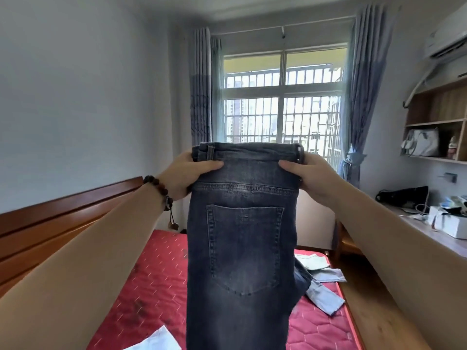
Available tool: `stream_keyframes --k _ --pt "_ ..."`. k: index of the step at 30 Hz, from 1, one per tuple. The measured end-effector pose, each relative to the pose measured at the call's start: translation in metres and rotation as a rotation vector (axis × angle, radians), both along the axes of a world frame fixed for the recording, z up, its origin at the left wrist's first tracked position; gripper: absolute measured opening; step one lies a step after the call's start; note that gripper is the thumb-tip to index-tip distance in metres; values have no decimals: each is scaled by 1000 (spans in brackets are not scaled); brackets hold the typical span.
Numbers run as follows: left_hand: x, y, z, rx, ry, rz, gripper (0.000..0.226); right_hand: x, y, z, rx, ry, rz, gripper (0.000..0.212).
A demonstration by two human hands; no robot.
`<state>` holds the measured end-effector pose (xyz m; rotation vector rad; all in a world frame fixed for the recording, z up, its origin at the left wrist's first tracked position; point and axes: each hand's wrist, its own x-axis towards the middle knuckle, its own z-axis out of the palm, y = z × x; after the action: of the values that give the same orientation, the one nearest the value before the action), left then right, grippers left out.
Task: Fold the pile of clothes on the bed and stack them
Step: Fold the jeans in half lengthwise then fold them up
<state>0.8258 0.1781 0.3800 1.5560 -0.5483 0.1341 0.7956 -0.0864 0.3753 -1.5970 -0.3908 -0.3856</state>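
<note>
A pair of dark blue jeans (242, 243) hangs upright in front of me, folded lengthwise with one back pocket facing me. My left hand (187, 173) grips the waistband at its left edge, thumb on the front. My right hand (308, 173) grips the waistband's right edge the same way. The legs drop down out of the frame above the red quilted mattress (151, 281). Light blue and pale green clothes (321, 281) lie on the mattress to the right, partly hidden by the jeans. A white garment (156, 341) shows at the bottom left.
A wooden headboard (63, 223) runs along the left. A wooden bed frame edge (374, 311) lies to the right. A desk (429, 236) with boxes and a black bag stands at the right, shelves above it. A barred window (283, 107) with curtains is ahead.
</note>
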Motion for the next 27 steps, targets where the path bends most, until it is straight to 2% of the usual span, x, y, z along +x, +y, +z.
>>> stream_keyframes --k 3,6,7,9,11,14,16,18,20,22,25,27 --pt "-7 0 2 73 14 -86 23 -16 -12 16 -139 -58 -27 18" --pt "-6 -5 10 29 -35 -124 33 -20 -15 11 14 -139 -131 18" --pt "-5 -8 10 46 -62 -106 35 -17 -14 1 25 -126 -175 18" --pt "-4 -14 2 176 -122 -24 32 -11 -15 -19 -124 -77 -265 20" --pt "-2 -18 -12 248 -137 21 31 -11 -23 -25 -165 -78 -292 23" --pt "2 -19 -22 113 -84 -14 38 -16 -31 -16 -150 -128 -284 27" --pt "3 -20 -18 120 -67 -26 50 -19 -29 -14 -177 -159 -302 29" --pt "2 -20 -9 253 -151 91 63 -21 -25 -14 -208 -191 -317 28" --pt "-6 -23 3 428 -307 202 61 -22 -24 -15 -245 -220 -323 24" --pt "-16 -35 13 675 -423 212 63 -21 -19 -20 -285 -244 -322 20" --pt "-22 -64 8 1000 -438 180 81 -17 -7 -29 -304 -266 -321 23" --pt "-15 -78 -7 1053 -477 224 82 -15 -3 -35 -293 -280 -327 26"
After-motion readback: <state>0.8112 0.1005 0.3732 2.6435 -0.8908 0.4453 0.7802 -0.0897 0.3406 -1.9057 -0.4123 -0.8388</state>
